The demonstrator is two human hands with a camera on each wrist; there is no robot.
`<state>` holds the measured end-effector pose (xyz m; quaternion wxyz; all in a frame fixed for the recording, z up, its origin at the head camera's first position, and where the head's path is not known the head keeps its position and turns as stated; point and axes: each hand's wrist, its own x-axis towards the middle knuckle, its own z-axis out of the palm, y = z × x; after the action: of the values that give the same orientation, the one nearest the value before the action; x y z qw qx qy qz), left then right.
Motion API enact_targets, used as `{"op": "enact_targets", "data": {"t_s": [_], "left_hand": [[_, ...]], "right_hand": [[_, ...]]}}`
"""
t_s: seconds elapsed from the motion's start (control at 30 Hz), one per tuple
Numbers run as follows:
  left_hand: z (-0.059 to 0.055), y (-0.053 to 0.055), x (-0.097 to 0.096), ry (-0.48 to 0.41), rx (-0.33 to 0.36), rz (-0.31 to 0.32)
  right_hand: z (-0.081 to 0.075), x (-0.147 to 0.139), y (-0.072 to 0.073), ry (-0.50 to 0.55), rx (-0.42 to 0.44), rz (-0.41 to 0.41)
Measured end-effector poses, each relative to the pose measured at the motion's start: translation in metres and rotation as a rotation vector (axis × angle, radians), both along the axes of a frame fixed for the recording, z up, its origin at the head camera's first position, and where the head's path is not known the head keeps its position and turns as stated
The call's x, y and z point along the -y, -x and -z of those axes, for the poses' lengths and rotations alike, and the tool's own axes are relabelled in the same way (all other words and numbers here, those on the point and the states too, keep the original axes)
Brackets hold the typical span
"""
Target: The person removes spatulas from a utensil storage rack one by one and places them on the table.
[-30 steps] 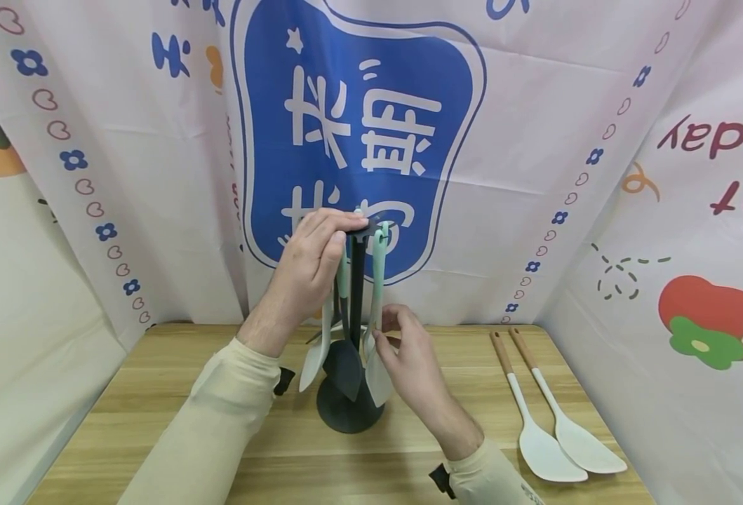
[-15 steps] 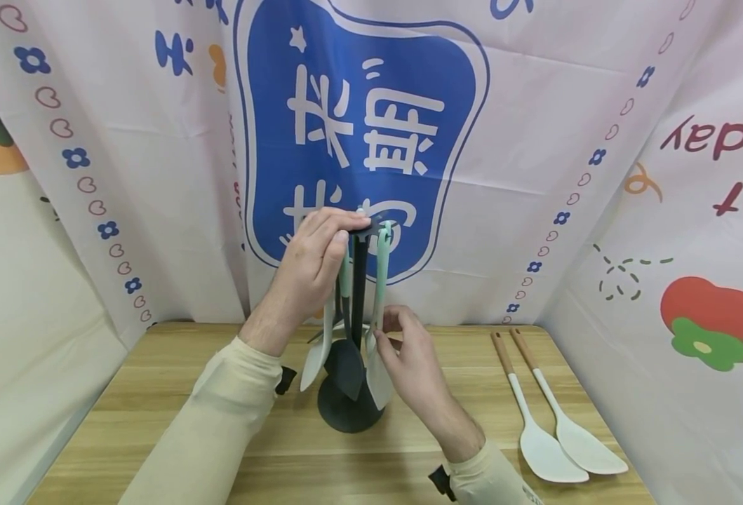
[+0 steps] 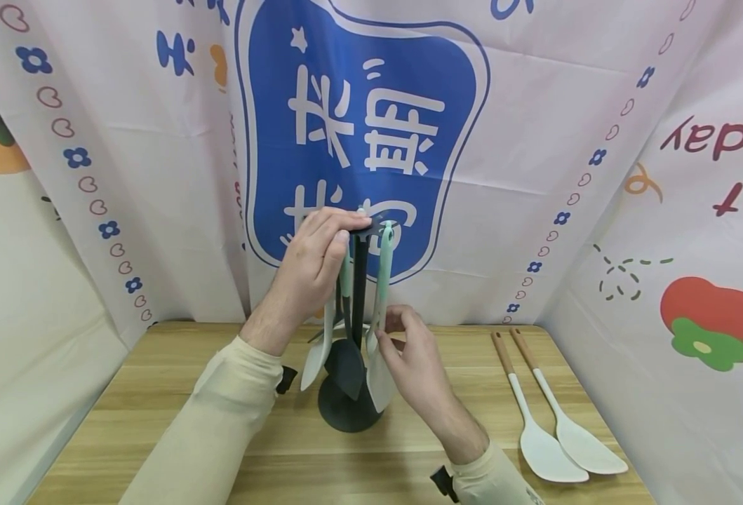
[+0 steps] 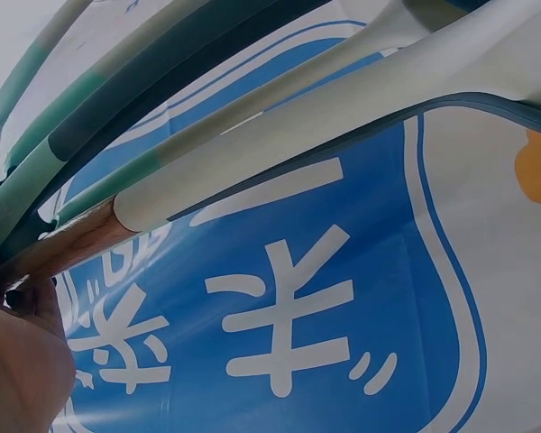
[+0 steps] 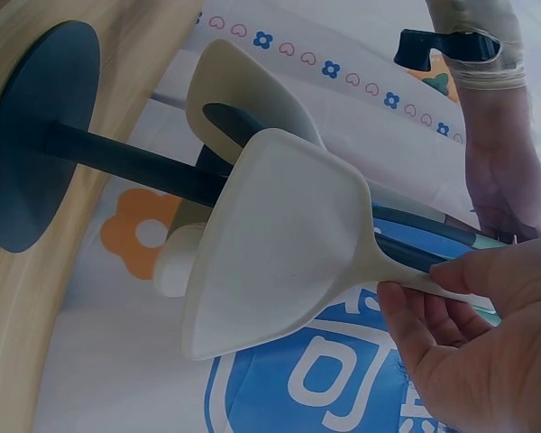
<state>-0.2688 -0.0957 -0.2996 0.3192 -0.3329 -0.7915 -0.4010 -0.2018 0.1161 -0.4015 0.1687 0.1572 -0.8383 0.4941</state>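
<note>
A black utensil stand [image 3: 351,407] with a round base is upright on the wooden table, kitchen tools hanging from its top. My left hand [image 3: 314,249] rests on that top, fingers extended across it; the thumb lies lower, beside the hanging handles. With thumb and fingertips my right hand [image 3: 415,354] pinches the neck of a white spatula [image 5: 279,234] with a mint handle, which hangs at the stand's right side. A dark turner [image 3: 346,370] and another white utensil [image 3: 316,361] hang to its left. In the left wrist view, a wooden-handled white utensil [image 4: 279,149] passes close to the left hand.
Two white turners [image 3: 551,449] [image 3: 588,442] with wooden handles lie side by side on the table [image 3: 232,484] at the right. A printed cloth [image 3: 523,126] hangs behind the table and along its sides.
The mint-handled spatula has shifted slightly right at its top, its handle now nearer upright. My right hand has moved a little right with it; the left hand stays on the stand.
</note>
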Motion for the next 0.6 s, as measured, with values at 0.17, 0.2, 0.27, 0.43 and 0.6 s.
{"op": "enact_targets", "data": {"t_s": [0.17,0.2,0.27,0.43,0.6], "left_hand": [[0.0001,-0.0001,0.0003,0.003,0.003,-0.003],[0.0001,-0.0001,0.0002,0.003,0.003,-0.002],[-0.0001,-0.0002,0.0001,0.004,0.004,-0.004],[-0.0007,-0.0010,-0.0002,0.009,0.012,-0.014],[-0.0010,-0.0019,0.0000,0.009,0.012,-0.015]], "right_hand": [[-0.0006,-0.0002,-0.0008,-0.001,0.001,-0.001],[-0.0007,-0.0004,-0.0009,-0.003,0.001,0.000],[-0.0011,-0.0006,-0.0014,-0.008,0.003,0.002],[-0.0018,-0.0011,-0.0026,-0.014,0.014,0.008],[-0.0015,-0.0013,-0.0036,-0.012,0.015,0.008]]}}
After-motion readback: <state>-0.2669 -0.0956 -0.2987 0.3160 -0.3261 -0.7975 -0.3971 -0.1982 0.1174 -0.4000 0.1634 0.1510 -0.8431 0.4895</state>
